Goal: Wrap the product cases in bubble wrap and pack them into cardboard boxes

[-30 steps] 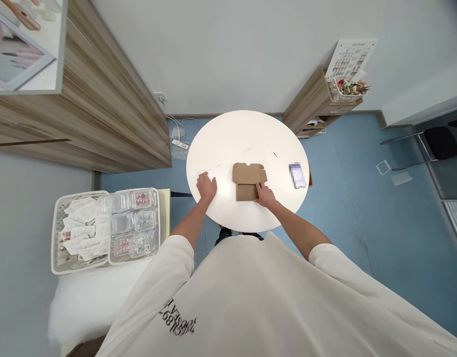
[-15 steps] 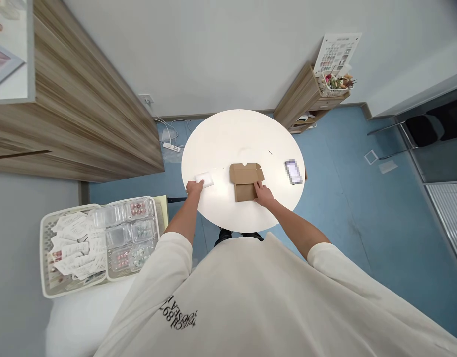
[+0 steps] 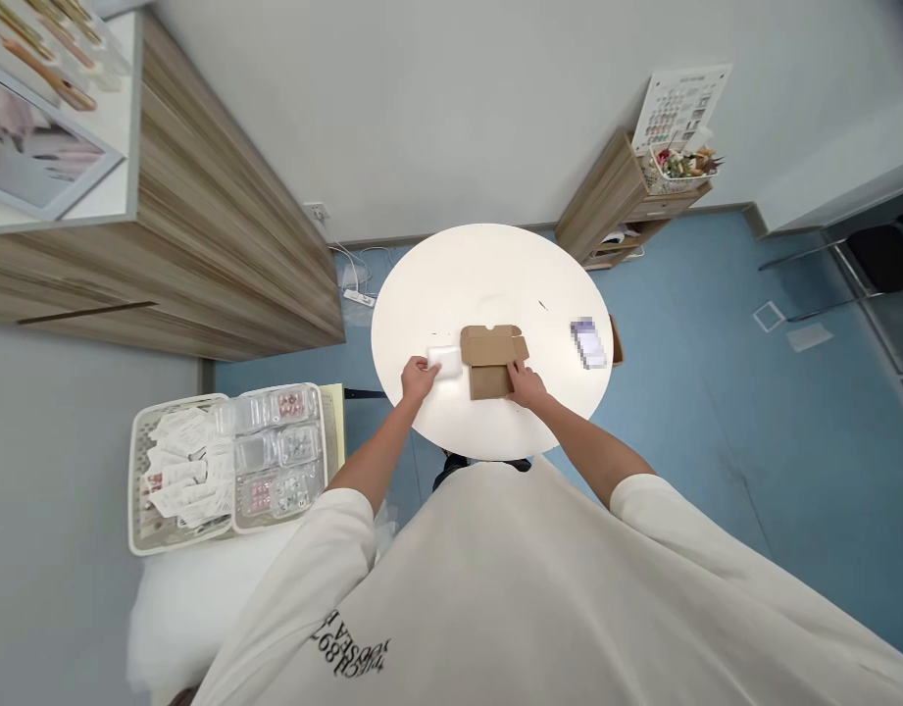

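My left hand is closed on the near left corner of a flat white packet, thumb on top. What the packet contains is hidden. Just right of it, a brown cardboard box lies with its lid flap folded back, away from me. My right hand grips the box's right side wall, with fingers over the edge. Box and hands are over a round white table.
A phone, blurred out, lies on the table's right side. A small dark stick-like thing lies farther back. White baskets with clear cases and paper packets stand at lower left. A wooden cabinet rises at left.
My left hand has brought the white packet rightward from the table's left edge to beside the box. My right hand keeps its hold on the box. The camera view has shifted slightly.
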Available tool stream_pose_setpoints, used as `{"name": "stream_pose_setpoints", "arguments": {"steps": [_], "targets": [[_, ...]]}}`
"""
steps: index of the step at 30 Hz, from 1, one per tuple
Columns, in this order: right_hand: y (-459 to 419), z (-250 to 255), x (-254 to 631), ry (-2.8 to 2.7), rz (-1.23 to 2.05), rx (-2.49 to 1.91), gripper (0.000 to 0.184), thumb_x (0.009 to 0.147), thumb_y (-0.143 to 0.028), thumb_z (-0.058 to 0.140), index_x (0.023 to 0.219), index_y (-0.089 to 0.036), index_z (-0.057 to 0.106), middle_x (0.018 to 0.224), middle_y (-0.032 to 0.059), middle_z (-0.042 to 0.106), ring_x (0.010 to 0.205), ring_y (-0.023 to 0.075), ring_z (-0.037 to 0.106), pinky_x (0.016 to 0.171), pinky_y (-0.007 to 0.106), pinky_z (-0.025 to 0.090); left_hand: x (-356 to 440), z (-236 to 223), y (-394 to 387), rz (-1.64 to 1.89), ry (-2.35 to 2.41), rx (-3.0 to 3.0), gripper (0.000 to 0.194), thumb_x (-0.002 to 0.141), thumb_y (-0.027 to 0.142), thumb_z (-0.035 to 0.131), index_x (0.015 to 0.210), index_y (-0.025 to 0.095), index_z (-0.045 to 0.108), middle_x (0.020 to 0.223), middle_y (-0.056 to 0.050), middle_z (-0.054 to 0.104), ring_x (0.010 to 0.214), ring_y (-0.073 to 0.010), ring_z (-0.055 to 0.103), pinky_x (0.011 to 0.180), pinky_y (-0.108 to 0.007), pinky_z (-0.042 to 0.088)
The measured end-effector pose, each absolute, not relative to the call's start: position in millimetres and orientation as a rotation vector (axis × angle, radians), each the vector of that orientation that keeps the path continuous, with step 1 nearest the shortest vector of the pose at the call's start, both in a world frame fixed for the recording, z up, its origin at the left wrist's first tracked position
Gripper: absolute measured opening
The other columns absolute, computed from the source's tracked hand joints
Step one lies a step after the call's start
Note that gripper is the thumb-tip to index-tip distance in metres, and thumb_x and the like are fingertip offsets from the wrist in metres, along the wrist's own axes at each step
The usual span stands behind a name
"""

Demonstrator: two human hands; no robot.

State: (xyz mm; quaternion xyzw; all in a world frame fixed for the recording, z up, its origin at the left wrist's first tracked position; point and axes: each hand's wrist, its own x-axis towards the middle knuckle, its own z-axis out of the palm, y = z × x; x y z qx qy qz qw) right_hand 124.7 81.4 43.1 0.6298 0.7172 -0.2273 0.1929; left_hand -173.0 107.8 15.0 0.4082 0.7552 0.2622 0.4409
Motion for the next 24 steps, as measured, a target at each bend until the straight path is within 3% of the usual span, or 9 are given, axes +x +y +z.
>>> {"name": "stream_pose_setpoints", "arguments": {"steps": [4, 15, 21, 24], "targets": [[82.6, 38.3, 129.6, 2.059, -0.656, 1.772, 0.086, 0.077, -0.034, 0.08, 0.147, -0.022, 0.031, 0.146, 0.0174, 0.041, 0.111, 0.033, 0.055, 0.087, 0.041, 0.048, -118.6, 30.0, 91.6, 0.57, 1.786, 1.11, 0.028, 0.078, 0.038, 0.077, 0.091, 0.023, 0.057, 0.095, -0.002, 0.068, 0.087, -0.017, 0.066, 0.077, -0.027, 0.049], [85.6, 27.7, 141.1, 2.16, -0.75, 1.782, 0.082, 0.074, -0.035, 0.082, 0.142, -0.023, 0.039, 0.142, 0.0166, 0.046, 0.111, 0.0337, 0.055, 0.089, 0.043, 0.046, -28.3, 29.5, 80.6, 0.069, 1.934, 1.31, 0.024, 0.086, 0.04, 0.067, 0.098, 0.024, 0.055, 0.103, -0.009, 0.07, 0.098, -0.0283, 0.067, 0.076, -0.035, 0.047], [85.9, 23.0, 144.2, 2.172, -0.768, 1.774, 0.083, 0.074, -0.037, 0.083, 0.143, -0.023, 0.038, 0.142, 0.0167, 0.046, 0.112, 0.0331, 0.054, 0.091, 0.042, 0.045, -14.9, 22.1, 76.8, -0.084, 1.899, 1.51, 0.015, 0.094, 0.028, 0.056, 0.107, 0.02, 0.056, 0.111, -0.016, 0.067, 0.105, -0.0323, 0.067, 0.083, -0.039, 0.046], [86.4, 20.9, 145.3, 2.188, -0.753, 1.758, 0.084, 0.074, -0.037, 0.082, 0.144, -0.023, 0.038, 0.142, 0.0166, 0.046, 0.111, 0.0323, 0.055, 0.09, 0.042, 0.045, -16.4, 20.4, 72.9, -0.068, 1.882, 1.667, 0.02, 0.093, 0.022, 0.056, 0.113, 0.02, 0.054, 0.12, -0.017, 0.062, 0.109, -0.0321, 0.065, 0.088, -0.04, 0.045]]}}
